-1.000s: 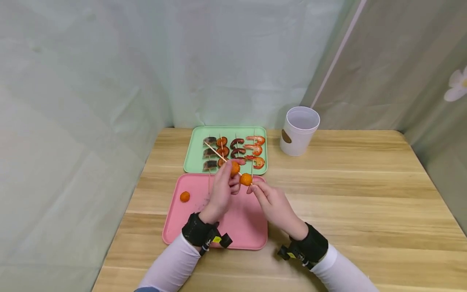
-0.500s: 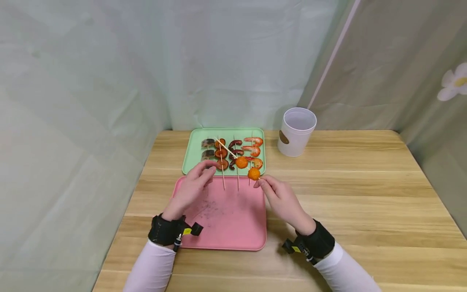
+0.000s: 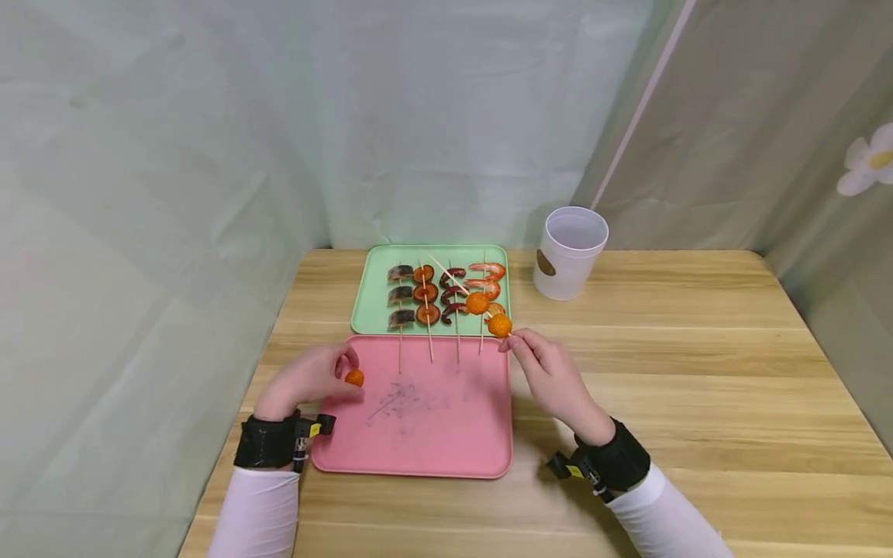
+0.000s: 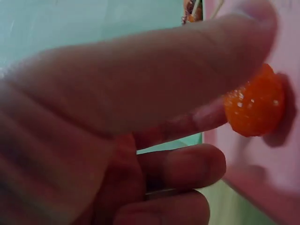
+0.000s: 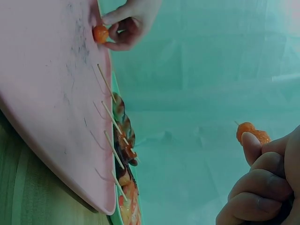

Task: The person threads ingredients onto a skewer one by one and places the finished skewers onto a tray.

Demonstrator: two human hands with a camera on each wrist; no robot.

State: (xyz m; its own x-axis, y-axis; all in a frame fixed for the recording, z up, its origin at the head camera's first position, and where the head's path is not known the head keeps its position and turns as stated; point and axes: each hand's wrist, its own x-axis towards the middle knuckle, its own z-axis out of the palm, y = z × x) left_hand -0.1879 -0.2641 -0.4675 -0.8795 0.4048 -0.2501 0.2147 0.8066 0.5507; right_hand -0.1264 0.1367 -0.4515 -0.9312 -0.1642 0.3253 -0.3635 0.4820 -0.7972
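In the head view my left hand (image 3: 317, 380) is over the left side of the pink tray (image 3: 439, 453), thumb and fingers spread either side of a loose orange ball (image 3: 355, 377). The left wrist view has that textured orange ball (image 4: 257, 107) on the tray, a fingertip right at it and the thumb reaching past. My right hand (image 3: 547, 376) pinches the lower end of a wooden skewer (image 3: 449, 274) above the trays' right side. Two orange balls are threaded on it, an upper ball (image 3: 477, 303) and a lower ball (image 3: 499, 325). Its bare tip slants up and left.
Behind lies a green tray (image 3: 363, 310) bearing skewers of fish pieces (image 3: 401, 294), mushroom slices (image 3: 426, 294), small tentacles (image 3: 453, 294) and shrimp (image 3: 488, 288); their stick ends overhang the pink tray. A white bucket (image 3: 568, 267) stands to the right, before a curtain (image 3: 488, 116).
My left hand has let go of the skewer and moved left and down to the loose orange ball. My right hand has drawn the skewer slightly right.
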